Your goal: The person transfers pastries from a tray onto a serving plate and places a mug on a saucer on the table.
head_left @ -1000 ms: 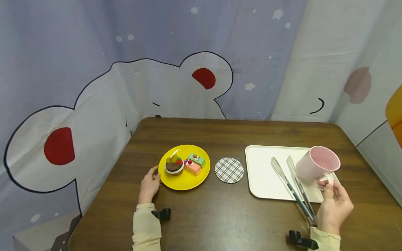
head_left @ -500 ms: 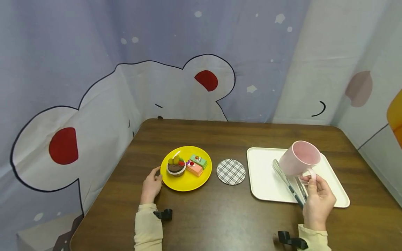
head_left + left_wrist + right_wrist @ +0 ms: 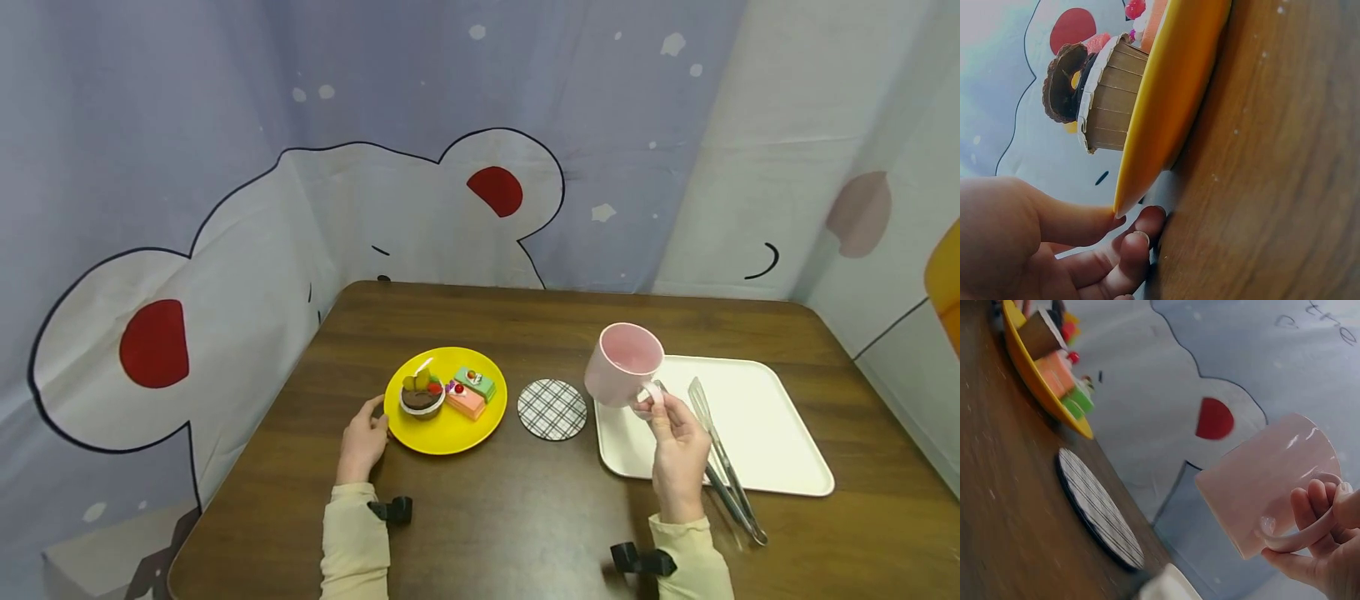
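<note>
My right hand (image 3: 678,454) grips the handle of a pink mug (image 3: 609,382), holding it raised and tilted. In the head view the mug overlaps the left edge of the white tray (image 3: 780,442), just right of a round plaid coaster (image 3: 552,410). My left hand (image 3: 363,446) is at the left rim of a yellow plate (image 3: 446,442), its thumb and curled fingers at the edge in the left wrist view. On that plate sit a chocolate cupcake (image 3: 422,402), a pink cake slice (image 3: 467,402) and a green cake slice (image 3: 477,383).
Metal tongs (image 3: 723,454) lie across the tray, their handles past its front edge; my right hand and the mug partly hide them. Everything stands on a brown wooden table (image 3: 495,533). A printed curtain (image 3: 420,208) hangs behind it.
My right hand has carried the mug leftward from the tray's right side to its left edge, close to the coaster. My left hand has stayed at the plate.
</note>
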